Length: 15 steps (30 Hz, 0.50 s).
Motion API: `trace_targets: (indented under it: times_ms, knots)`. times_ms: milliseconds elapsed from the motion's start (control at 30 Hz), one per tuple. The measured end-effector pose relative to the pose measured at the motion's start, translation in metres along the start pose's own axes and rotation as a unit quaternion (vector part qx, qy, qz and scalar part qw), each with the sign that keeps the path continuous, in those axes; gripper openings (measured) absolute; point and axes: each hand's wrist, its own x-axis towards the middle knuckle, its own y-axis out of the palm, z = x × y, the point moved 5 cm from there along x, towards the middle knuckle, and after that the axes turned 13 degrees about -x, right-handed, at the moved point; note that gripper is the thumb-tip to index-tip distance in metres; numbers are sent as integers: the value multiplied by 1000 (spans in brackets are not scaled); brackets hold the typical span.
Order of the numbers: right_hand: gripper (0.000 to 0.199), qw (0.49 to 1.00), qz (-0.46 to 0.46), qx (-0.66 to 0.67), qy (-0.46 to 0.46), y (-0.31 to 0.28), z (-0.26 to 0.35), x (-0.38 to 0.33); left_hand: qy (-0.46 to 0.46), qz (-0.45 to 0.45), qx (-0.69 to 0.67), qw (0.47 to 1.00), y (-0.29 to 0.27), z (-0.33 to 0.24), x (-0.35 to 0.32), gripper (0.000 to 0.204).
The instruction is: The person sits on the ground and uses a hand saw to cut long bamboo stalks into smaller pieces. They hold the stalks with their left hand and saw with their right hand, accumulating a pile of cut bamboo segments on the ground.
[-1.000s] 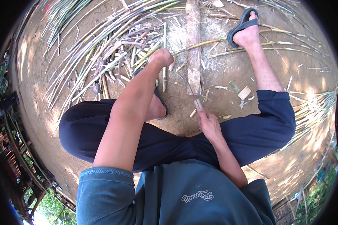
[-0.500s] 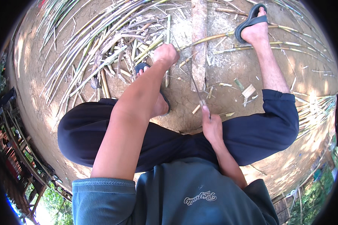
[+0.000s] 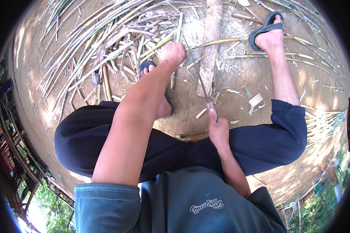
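Since half a second ago the left hand has stayed on the stalk while the knife has swung up, its blade now reaching toward that hand instead of lying low by the knee.

At far left a heap of cut stalks fans across the dirt ground, most running from lower left to upper right. The left foot in a dark sandal sits beside the heap, partly hidden by the forearm. The left hand's fingers are clenched around a thin green stalk, which lies nearly level, its long axis running left to right, out to the right foot's sandal. A pale wooden block stands lengthwise under it, pointing away from the person. The right hand, near the knees, has its fingers wrapped tight on the knife handle; the narrow blade points up and slightly left, its tip close to the left hand. Pale chips lie to the right of the blade.
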Motion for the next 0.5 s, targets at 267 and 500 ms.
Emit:
trace_targets:
  times_ms: [267, 500]
  knots:
    - [77, 999, 1, -5, -39, -4, 40, 63, -30, -25, 15, 999, -2, 15, -4, 28]
    - [76, 998, -25, -1, -55, 1, 7, 16, -21, -32, -1, 999, -8, 13, -10, 30]
